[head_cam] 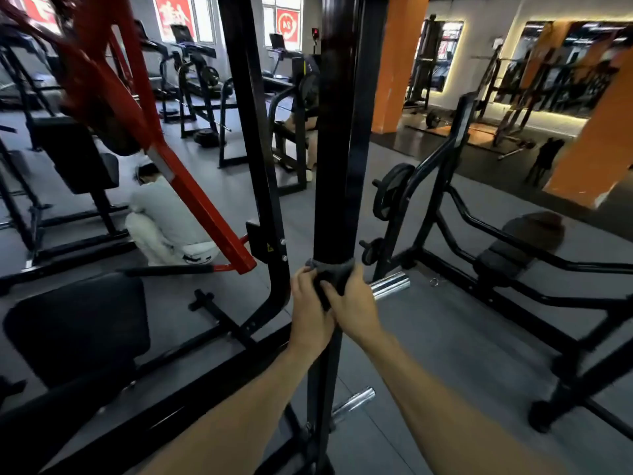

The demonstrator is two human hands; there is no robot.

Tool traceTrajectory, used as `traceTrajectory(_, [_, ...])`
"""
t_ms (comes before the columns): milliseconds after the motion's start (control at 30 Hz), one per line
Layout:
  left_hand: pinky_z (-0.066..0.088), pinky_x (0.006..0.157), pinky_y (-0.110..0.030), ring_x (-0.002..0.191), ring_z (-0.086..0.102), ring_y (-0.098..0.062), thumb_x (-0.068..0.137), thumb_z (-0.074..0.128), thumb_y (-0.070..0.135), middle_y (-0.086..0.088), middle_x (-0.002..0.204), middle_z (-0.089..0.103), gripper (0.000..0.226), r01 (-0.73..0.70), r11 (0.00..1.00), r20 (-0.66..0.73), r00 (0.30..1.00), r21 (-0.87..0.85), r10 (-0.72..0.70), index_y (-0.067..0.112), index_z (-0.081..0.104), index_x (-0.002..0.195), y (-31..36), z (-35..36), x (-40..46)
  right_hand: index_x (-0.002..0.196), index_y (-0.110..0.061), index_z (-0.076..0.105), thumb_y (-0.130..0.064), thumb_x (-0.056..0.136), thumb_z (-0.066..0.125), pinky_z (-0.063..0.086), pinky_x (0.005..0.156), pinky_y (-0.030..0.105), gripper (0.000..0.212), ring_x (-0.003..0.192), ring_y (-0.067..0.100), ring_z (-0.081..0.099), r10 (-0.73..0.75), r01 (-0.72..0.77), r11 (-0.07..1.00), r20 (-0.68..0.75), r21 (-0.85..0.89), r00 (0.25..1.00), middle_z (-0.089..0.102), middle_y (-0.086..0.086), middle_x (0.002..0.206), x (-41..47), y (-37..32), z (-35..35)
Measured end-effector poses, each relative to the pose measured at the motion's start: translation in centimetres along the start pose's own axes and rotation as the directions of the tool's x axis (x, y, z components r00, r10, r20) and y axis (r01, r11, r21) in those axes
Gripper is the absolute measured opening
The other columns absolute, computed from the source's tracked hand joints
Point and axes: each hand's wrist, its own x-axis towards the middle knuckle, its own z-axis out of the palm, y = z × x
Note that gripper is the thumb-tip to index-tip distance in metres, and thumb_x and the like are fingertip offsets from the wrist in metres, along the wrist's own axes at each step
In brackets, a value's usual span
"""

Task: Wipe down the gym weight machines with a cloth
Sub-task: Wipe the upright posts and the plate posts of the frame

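You had both hands, left hand point(310, 303) and right hand point(352, 303), curled tight round the dark grey cloth point(334, 274), wrapping the black steel upright post point(337, 149) mid-wipe; next, probably slide it along.

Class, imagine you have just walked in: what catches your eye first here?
Dead centre, the left hand and right hand grip a grey cloth wrapped round a black upright post. To the left slants a bright red machine arm; orange pillars stand at the right.
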Motion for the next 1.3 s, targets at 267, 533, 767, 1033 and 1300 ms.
traceTrajectory(267, [0.052, 0.070, -0.030, 0.076, 0.068, -0.011, 0.101, 0.050, 0.028, 0.002, 0.077, 0.068, 0.021, 0.205, 0.960, -0.070, 0.973, -0.189, -0.221, 0.011, 0.062, 0.100, 2.7, 0.8, -1.6, 0.128, -0.008, 0.047, -0.016, 0.091, 0.070, 0.052, 0.082, 0.032, 0.045, 0.103, 0.028, 0.067, 0.006, -0.006, 1.000, -0.020, 0.013, 1.000, 0.069, 0.012, 0.113, -0.2, 0.5, -0.1])
traceTrajectory(533, [0.048, 0.055, -0.013, 0.065, 0.064, -0.012, 0.095, 0.062, 0.006, -0.010, 0.085, 0.070, 0.011, 0.274, 0.962, 0.066, 0.960, 0.003, -0.274, 0.010, 0.067, 0.103, 5.1, -2.5, -2.2, 0.111, -0.008, 0.069, -0.019, 0.085, 0.078, 0.048, 0.060, 0.016, 0.029, 0.082, 0.019, 0.068, 0.091, -0.097, 0.989, 0.058, 0.112, 0.994, 0.072, 0.007, 0.094, -0.8, 1.6, -3.7])
traceTrajectory(767, [0.050, 0.064, -0.011, 0.080, 0.066, 0.007, 0.097, 0.061, 0.007, 0.009, 0.098, 0.070, 0.030, 0.166, 0.977, 0.086, 0.984, -0.134, -0.155, 0.029, 0.065, 0.117, 9.4, -5.2, -2.4, 0.117, -0.004, 0.068, -0.033, 0.102, 0.060, 0.054, 0.061, 0.033, 0.034, 0.073, 0.033, 0.070, 0.122, -0.286, 0.769, 0.308, 0.572, 0.943, 0.075, 0.017, 0.088, -2.9, -1.2, -6.8])
traceTrajectory(1033, [0.041, 0.110, -0.018, 0.130, 0.050, 0.003, 0.082, 0.048, -0.014, 0.012, 0.136, 0.059, 0.068, -0.113, 0.990, 0.374, 0.917, -0.089, 0.139, 0.027, 0.058, 0.136, 12.8, -7.0, -2.2, 0.125, 0.002, 0.064, -0.025, 0.103, 0.054, 0.058, 0.083, 0.045, 0.036, 0.108, 0.036, 0.067, 0.215, -0.461, 0.045, 0.442, 0.886, 0.871, 0.069, 0.023, 0.120, -4.1, -3.8, -9.9])
traceTrajectory(1300, [0.022, 0.126, -0.038, 0.154, 0.011, -0.007, 0.099, 0.057, 0.015, 0.005, 0.165, 0.024, 0.058, -0.375, 0.798, 0.057, 0.916, 0.472, 0.397, 0.016, 0.039, 0.154, 15.6, -9.9, 2.9, 0.101, -0.005, 0.061, -0.029, 0.105, 0.042, 0.046, 0.095, 0.050, 0.031, 0.097, 0.037, 0.062, 0.201, -0.451, -0.119, 0.466, 0.885, 0.861, 0.063, 0.022, 0.115, -0.1, -5.0, -13.7])
